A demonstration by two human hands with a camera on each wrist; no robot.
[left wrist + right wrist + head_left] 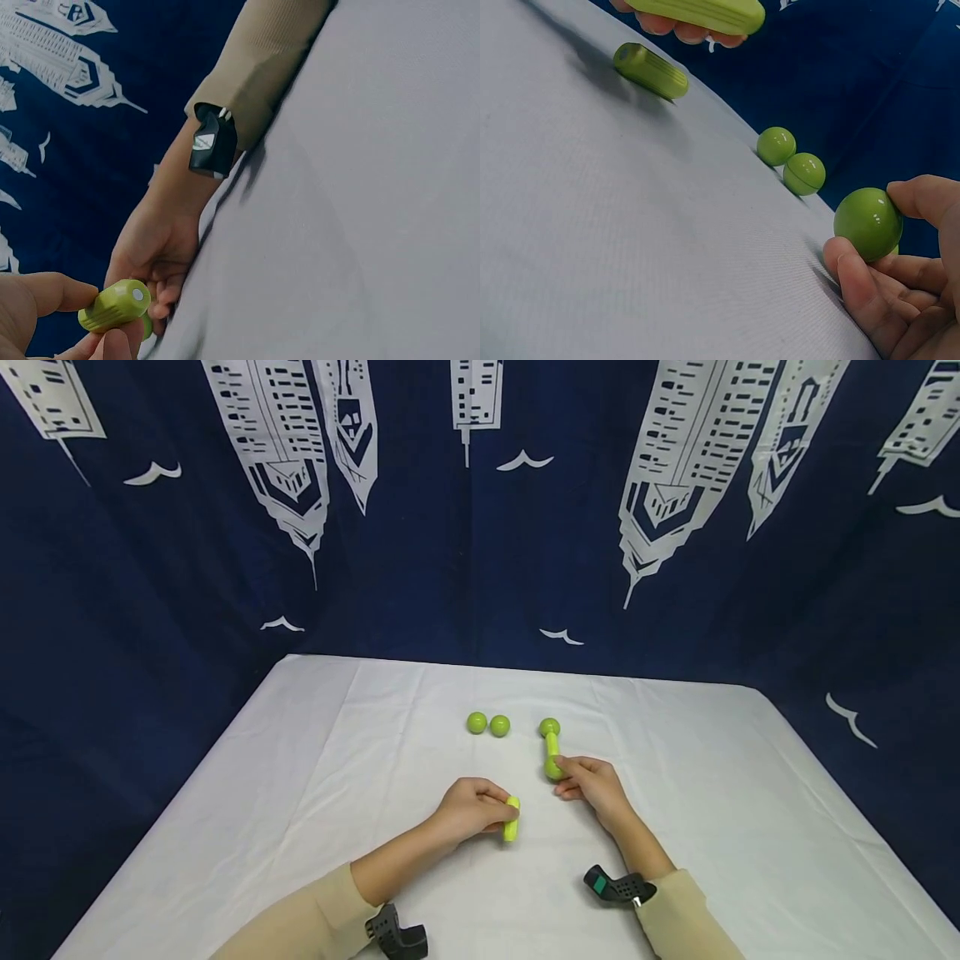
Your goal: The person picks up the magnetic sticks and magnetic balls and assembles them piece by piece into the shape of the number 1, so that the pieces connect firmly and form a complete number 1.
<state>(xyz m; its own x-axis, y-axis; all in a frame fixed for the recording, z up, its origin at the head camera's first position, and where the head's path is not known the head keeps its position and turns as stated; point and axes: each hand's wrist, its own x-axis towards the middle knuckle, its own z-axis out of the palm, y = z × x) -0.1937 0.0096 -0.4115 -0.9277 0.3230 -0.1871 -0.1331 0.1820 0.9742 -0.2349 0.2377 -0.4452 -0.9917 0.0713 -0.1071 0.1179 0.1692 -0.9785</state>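
Note:
My left hand [472, 808] pinches a yellow-green ribbed rod [109, 311] between thumb and fingers, over the white cloth. The rod's end shows a small pale disc in the left wrist view. Farther forward and to the right, my right hand [597, 785] pinches a green ball [868, 223]. That ball is at the near end of a green rod [552, 744], with another green ball [550, 727] at the far end. In the right wrist view, a second loose rod [651, 70] lies on the cloth below the one in my left hand.
Two loose green balls [476, 722] sit side by side on the white-covered table [360, 760], left of the ball-and-rod piece. A dark blue curtain [465, 568] with white building prints hangs behind the table's far edge. Both wrists carry black devices [618, 887].

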